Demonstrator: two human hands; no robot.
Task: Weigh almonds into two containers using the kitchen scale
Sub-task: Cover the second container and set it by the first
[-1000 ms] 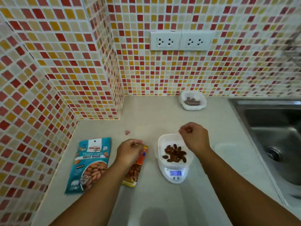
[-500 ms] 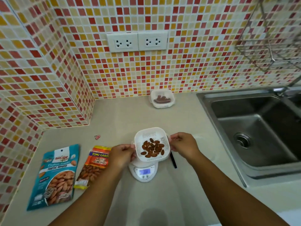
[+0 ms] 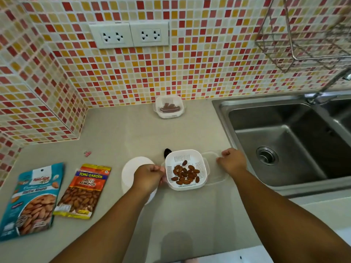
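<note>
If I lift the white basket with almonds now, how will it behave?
The basket is thin slotted plastic, so probably light and a little flexible. The almonds lie loose and may slide if it tilts. Its wide, low shape should resist tipping.

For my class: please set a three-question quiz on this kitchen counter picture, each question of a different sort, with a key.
1. True or false: the white basket near the hands holds almonds.
2. Multiple choice: where is the second basket of almonds? A) in the sink B) on the counter by the tiled wall C) on the scale
3. Fill in: the orange almond packet lies to the ____ of the blue packet, as seen in the picture.

Key
1. True
2. B
3. Right; the left hand touches the near basket's edge, and the right hand is at the clear lid.
</note>
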